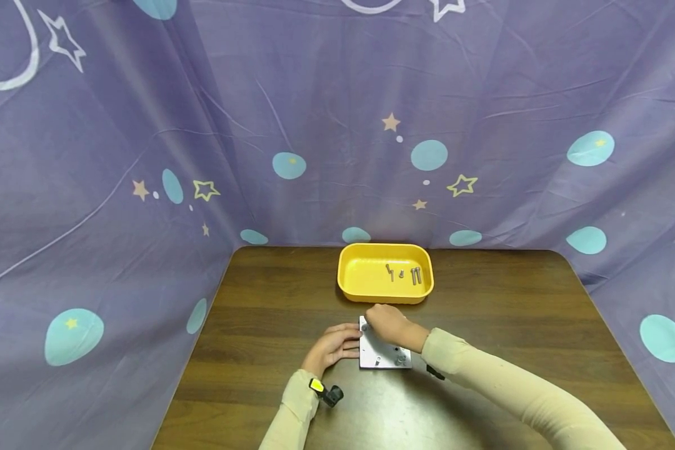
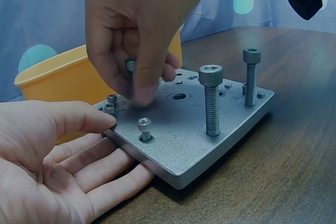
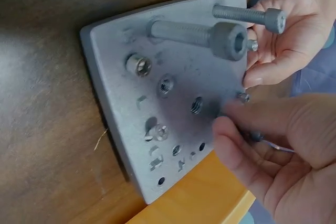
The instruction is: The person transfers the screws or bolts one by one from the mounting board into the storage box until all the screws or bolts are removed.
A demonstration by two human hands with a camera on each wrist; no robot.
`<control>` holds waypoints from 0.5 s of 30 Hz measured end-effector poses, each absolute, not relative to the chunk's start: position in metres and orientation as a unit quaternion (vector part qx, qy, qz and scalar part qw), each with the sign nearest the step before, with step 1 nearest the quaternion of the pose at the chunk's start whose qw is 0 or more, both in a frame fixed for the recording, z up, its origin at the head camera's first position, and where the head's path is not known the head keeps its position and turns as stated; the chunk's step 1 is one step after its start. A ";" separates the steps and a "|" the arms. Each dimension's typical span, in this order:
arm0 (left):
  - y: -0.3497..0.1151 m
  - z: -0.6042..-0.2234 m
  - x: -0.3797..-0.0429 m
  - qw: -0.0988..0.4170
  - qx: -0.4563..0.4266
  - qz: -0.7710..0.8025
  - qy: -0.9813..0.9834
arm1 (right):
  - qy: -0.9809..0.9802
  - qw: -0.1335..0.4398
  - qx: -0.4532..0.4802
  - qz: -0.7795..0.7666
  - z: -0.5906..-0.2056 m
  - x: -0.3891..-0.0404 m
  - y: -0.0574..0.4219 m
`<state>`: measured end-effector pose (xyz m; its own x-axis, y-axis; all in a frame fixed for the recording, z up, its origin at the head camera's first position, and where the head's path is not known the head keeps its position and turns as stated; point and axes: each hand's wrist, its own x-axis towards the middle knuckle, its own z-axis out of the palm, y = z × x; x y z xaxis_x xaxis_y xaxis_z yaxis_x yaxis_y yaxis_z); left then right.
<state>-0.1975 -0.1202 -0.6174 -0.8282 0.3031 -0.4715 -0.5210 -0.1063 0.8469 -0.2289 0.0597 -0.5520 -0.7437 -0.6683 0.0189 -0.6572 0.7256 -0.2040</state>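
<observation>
A silver metal plate [image 1: 382, 350] with threaded holes lies on the table. My left hand [image 1: 333, 347] holds its left edge, the thumb at the top edge and the fingers along the side and underneath. Over the plate, my right hand [image 1: 392, 326] pinches a socket head screw [image 2: 131, 65] between curled fingers, its lower part hidden by them. Two long socket head bolts, a thicker bolt [image 2: 211, 98] and a thinner bolt [image 2: 251, 77], stand upright in the plate. A short screw [image 2: 144, 128] sits in a hole near the left hand, and several other small screws show in the plate.
Behind the plate stands a yellow tray [image 1: 385, 299] with several loose screws [image 1: 416, 275] at its right side. A wrist camera [image 1: 332, 395] sticks out from the left sleeve. A patterned purple curtain [image 1: 337, 206] hangs round the wooden table [image 1: 270, 300].
</observation>
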 end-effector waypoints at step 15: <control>-0.120 -0.620 -0.198 0.278 -0.094 0.735 0.611 | 0.927 0.029 -0.351 -0.131 -0.556 -0.226 0.064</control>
